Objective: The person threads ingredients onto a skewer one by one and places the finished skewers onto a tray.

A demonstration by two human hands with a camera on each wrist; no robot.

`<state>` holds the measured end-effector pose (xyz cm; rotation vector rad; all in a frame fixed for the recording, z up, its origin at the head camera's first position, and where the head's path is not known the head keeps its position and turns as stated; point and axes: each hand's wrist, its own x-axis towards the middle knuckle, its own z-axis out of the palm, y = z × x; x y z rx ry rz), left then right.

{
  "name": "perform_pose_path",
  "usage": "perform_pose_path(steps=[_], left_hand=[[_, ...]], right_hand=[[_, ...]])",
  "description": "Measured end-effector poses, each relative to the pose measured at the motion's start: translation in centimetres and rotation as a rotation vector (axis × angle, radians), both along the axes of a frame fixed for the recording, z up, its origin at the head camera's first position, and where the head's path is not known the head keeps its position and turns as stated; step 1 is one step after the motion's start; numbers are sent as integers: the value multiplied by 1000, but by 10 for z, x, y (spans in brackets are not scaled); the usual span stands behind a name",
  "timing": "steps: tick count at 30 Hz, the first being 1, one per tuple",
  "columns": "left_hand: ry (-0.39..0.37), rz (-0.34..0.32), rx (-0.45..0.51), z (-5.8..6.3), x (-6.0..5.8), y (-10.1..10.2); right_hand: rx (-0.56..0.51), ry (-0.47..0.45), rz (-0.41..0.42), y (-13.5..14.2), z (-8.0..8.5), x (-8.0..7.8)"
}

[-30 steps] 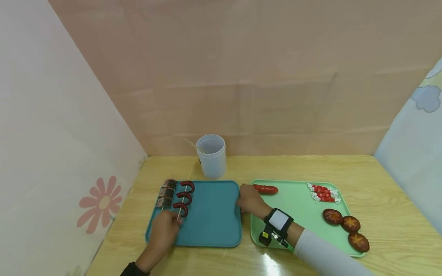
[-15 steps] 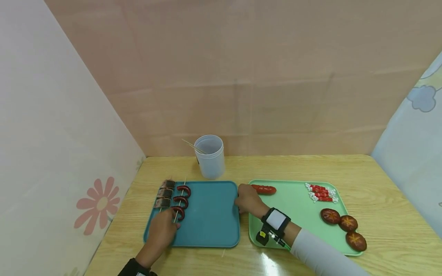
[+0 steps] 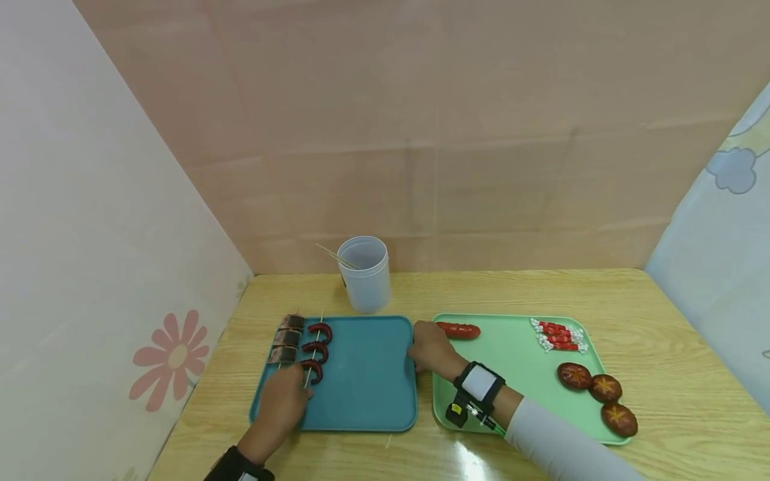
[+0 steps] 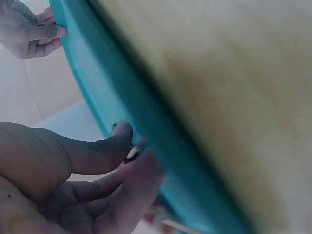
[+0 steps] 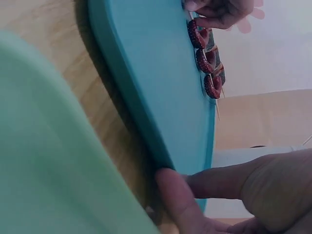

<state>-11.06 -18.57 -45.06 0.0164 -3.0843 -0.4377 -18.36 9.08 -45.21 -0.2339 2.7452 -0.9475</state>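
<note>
In the head view, my left hand [image 3: 279, 399] pinches the near end of a skewer threaded with dark red curled pieces [image 3: 320, 351]. That skewer lies along the left part of the blue tray [image 3: 373, 374]. Just left of it is another skewer, carrying dark, pale-edged chunks [image 3: 289, 337]. My thumb and fingers [image 4: 119, 144] close on the stick tip near the tray's rim in the left wrist view. My right hand [image 3: 434, 349] grips the tray's right rim between thumb and finger, as the right wrist view shows from close by [image 5: 178, 187].
To the right, a green tray [image 3: 499, 381] bears a red sausage [image 3: 459, 331], red-and-white sticks [image 3: 561, 337] and brown mushroom-like pieces [image 3: 605, 388]. Behind the blue tray stands a white bucket [image 3: 369, 290] with thin sticks [image 3: 337, 256] leaning in it. Walls rise behind and at both sides.
The skewer of dark red curled pieces has shifted slightly left and down onto the blue tray with my left hand. My right hand keeps its grip on the rim. The view has drifted slightly.
</note>
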Motion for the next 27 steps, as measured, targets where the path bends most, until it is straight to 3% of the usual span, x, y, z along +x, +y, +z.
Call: perform_pose_path(steps=[2, 5, 8, 11, 13, 15, 19, 22, 27], left_hand=[[53, -2, -14, 6, -4, 2], [140, 8, 43, 22, -17, 10], [219, 2, 222, 42, -39, 25], [224, -30, 447, 53, -65, 44], [214, -31, 570, 53, -86, 54], [196, -20, 671, 46, -106, 62], [212, -26, 819, 24, -134, 70], [213, -43, 886, 14, -145, 75], [208, -56, 880, 15, -150, 87]], right_hand=[[22, 72, 23, -1, 6, -2], [15, 284, 59, -6, 26, -11], [-52, 550, 100, -16, 57, -34], [-66, 695, 177, -27, 85, -65], [-41, 708, 225, -35, 99, -84], [-8, 653, 278, -43, 105, -101], [61, 523, 361, -59, 101, -122], [111, 475, 414, -69, 96, -128], [123, 516, 472, -76, 90, -131]])
